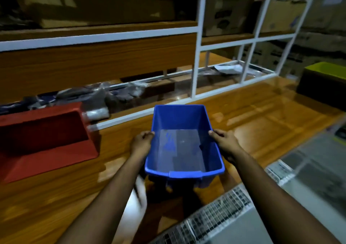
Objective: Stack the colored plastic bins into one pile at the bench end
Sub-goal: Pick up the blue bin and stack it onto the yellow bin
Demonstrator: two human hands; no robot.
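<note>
Head view is showing a person holding a blue bin [184,142] at the centre of the frame, above the wooden table [262,116]. Left hand [141,143] is gripping its left rim, right hand [223,143] is gripping the right rim. A red bin [45,140] is lying at the left edge, a green bin [324,80] is sitting at the far right, well apart.

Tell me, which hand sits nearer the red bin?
Left. The left hand grips the blue bin's left rim, on the red bin's side; the right hand grips the far rim.
</note>
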